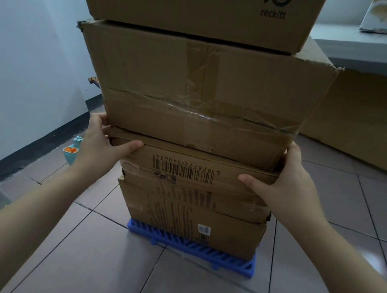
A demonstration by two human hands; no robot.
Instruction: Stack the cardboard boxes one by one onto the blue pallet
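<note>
A tall stack of cardboard boxes fills the middle of the room, standing on the tiled floor [103, 268]. The biggest is the taped box [200, 94], its front crossed by crinkled clear tape and its upper corners torn. Above it sits the reckitt box [197, 6], cut off by the top edge of the view. Under the taped box is the barcode box [185, 169], with an upside-down barcode on its near face, and beneath that the bottom box [193, 227], printed with small text and a little label. The bottom box rests on the blue pallet [200, 249], whose slatted near edge sticks out from under the stack.

Far right, a large sheet of cardboard [370, 117] leans below a grey ledge [376, 58].

Both bare arms reach in from the near side. The left hand [99, 143] clasps the left corner of the barcode box, thumb flat across the near face and fingers wrapped around the side, just under the taped box. The right hand [281, 186] does the same at the right corner, thumb pressed on the front.

Small on the floor by the left wall stands a teal and orange container [71, 151].
</note>
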